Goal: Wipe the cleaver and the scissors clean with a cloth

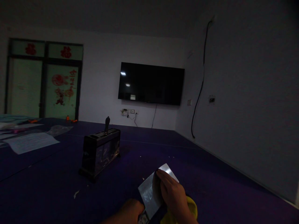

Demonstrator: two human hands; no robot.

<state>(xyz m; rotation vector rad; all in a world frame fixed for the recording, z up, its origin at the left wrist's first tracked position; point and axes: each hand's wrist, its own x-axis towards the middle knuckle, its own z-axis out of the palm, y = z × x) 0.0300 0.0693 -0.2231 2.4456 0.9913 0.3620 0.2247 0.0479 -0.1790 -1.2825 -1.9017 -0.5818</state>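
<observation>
A broad, shiny cleaver blade is tilted up at the bottom centre. My left hand is closed round the cleaver's handle, whose end shows in part at the lower edge. Across the upper part of the blade lies my right hand, its fingers pressed together and curled against the metal. Something dark, perhaps only shadow, is under its fingertips. A yellow item shows behind the right wrist; its kind is unclear. Left of the hands stands a black knife block with one dark handle sticking up from its top.
The dark blue table carries small white scraps. Printed paper and a clear plastic bag lie at the left, with small orange objects farther back. A television hangs on the far wall; a black cable runs down the right wall.
</observation>
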